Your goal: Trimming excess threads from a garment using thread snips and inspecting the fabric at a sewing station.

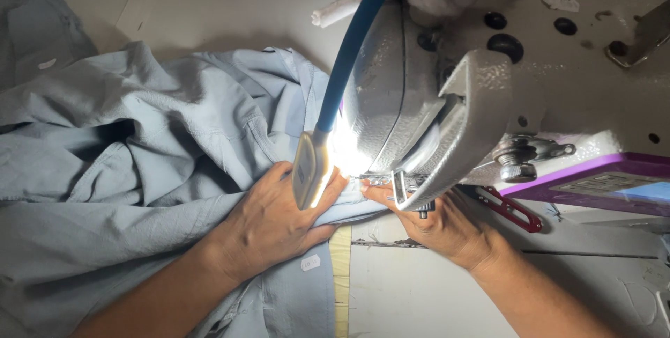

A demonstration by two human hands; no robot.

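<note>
**Feeding the blue shirt under the needle**

A pale worktable (419, 289) lies under me, dim except where the lamp burns, with a yellowish strip running along its seam near my wrists. Closest in, both forearms come up from the bottom edge and meet at the machine's foot. My left hand (276, 223) lies flat on the light blue shirt (139, 170), fingers spread and pressed down, fingertips tucked under the small LED lamp head (310, 170). My right hand (443, 226) sits just beside the needle area, partly hidden by the machine's metal face; its fingertips seem to pinch the cloth edge, though I cannot tell for certain.

I judge I am mid-seam, guiding the fabric edge through. The next move calls for a steady, even push from the left palm while the right keeps the edge aligned, fingers clear of the needle.

Beyond my hands the shirt bunches in loose folds to the left across the table. The sewing machine (558, 86) rises on the right, its blue gooseneck (356, 38) arching overhead.
</note>
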